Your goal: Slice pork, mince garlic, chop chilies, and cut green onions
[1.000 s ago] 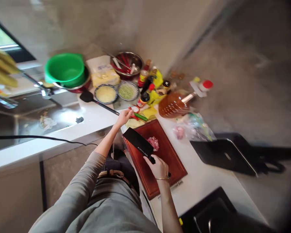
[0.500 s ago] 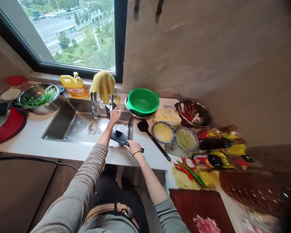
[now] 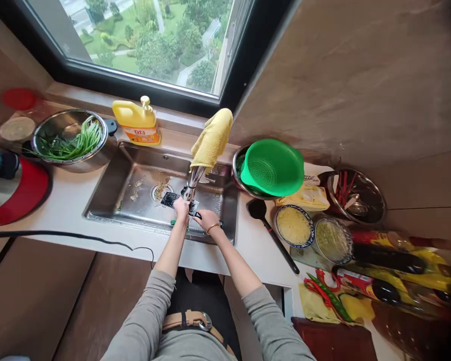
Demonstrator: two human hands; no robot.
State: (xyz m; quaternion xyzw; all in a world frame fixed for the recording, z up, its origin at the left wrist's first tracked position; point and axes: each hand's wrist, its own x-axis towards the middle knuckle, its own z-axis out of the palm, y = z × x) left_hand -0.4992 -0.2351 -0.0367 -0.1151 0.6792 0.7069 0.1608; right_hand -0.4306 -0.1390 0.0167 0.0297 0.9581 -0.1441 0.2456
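Note:
My right hand (image 3: 208, 221) is closed around the black handle of a cleaver, low in the sink (image 3: 115, 193). The dark, wet cleaver blade (image 3: 168, 199) reaches leftward below the metal faucet (image 3: 195, 176). My left hand (image 3: 181, 206) is at the blade, just under the faucet's end; its fingers are partly hidden, so their grip is unclear. A yellow cloth (image 3: 213, 138) hangs over the top of the faucet. Food scraps (image 3: 137, 186) lie on the sink floor and around the drain. A small green thing (image 3: 173, 222) shows below my left hand.
Left of the sink stand a pot of green onions (image 3: 80, 143) and a yellow detergent bottle (image 3: 139, 123). On the right are a green colander (image 3: 272, 168), a black spatula (image 3: 274, 233), two bowls of shredded food (image 3: 294, 226), peppers (image 3: 332, 296) and a cutting board (image 3: 334, 341).
My left hand has come down from the faucet to the cleaver blade. The cleaver has moved further into the sink, under the faucet. The view has turned toward the sink.

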